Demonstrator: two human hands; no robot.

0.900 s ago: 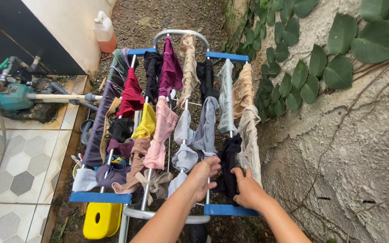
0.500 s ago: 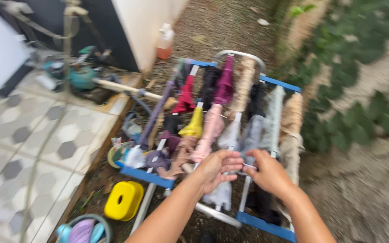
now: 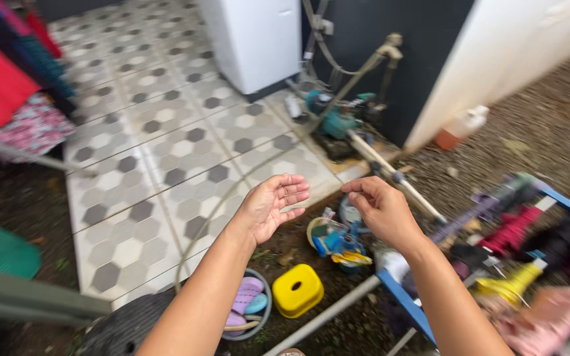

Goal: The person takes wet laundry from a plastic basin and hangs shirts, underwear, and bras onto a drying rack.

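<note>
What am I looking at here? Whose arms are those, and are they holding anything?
The camera sits on a person's head and looks down, so the two arms belong to the person wearing it. The left hand is open with the palm turned up, and nothing lies in it. The right hand has its fingers curled in; I cannot see anything between them. Both hang in the air above the ground. Down below are a yellow plastic stool, a small tub of bright clothes pegs and a bowl with sandals. On the right is a drying rack with blue bars, full of colourful clothes. Farther back are patterned floor tiles, a water pump and a white washing machine.
</note>
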